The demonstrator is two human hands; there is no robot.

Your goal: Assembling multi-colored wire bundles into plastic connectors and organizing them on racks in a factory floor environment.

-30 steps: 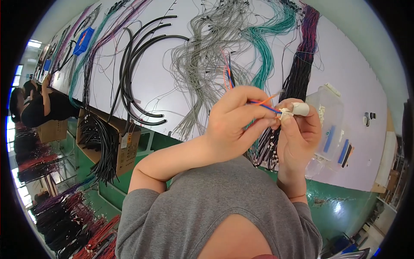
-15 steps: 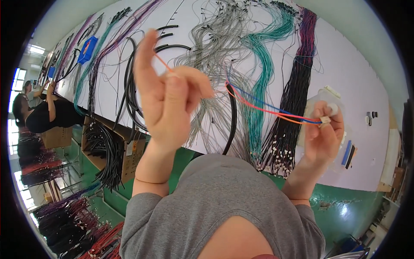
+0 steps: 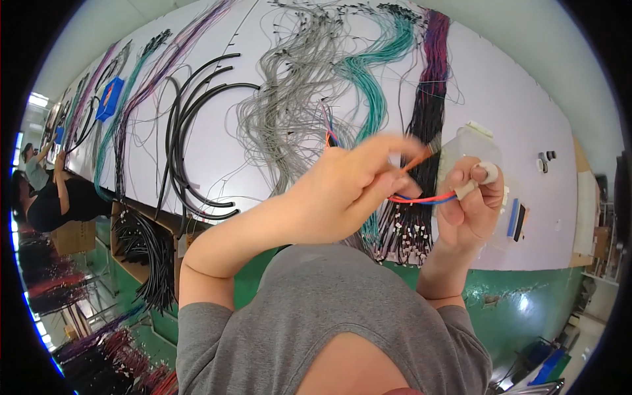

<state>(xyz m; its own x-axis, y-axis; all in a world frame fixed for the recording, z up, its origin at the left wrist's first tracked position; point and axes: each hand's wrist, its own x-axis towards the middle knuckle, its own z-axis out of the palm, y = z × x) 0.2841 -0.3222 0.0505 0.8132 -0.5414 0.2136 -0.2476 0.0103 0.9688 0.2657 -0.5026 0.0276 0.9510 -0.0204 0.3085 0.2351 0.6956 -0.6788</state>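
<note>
My right hand pinches a small white connector; one of its fingers wears a white cover. Red and blue wires run from the connector to my left hand, which is closed round them, its fingers partly smeared by motion. Loose wire ends show beyond the back of that hand. A blurred orange wire sticks up by its fingertips. Below the hands, a thick bundle of black wires with white connectors at its near end lies on the table.
Grey wires, teal wires and curved black tubes cover much of the white table. A clear tray lies behind my right hand. At left stand a blue bin and a carton of black tubing; other people work farther off.
My left hand has come down and to the right, close to my right hand, and now closes round the wires. My right hand still holds the connector. The view has shifted slightly.
</note>
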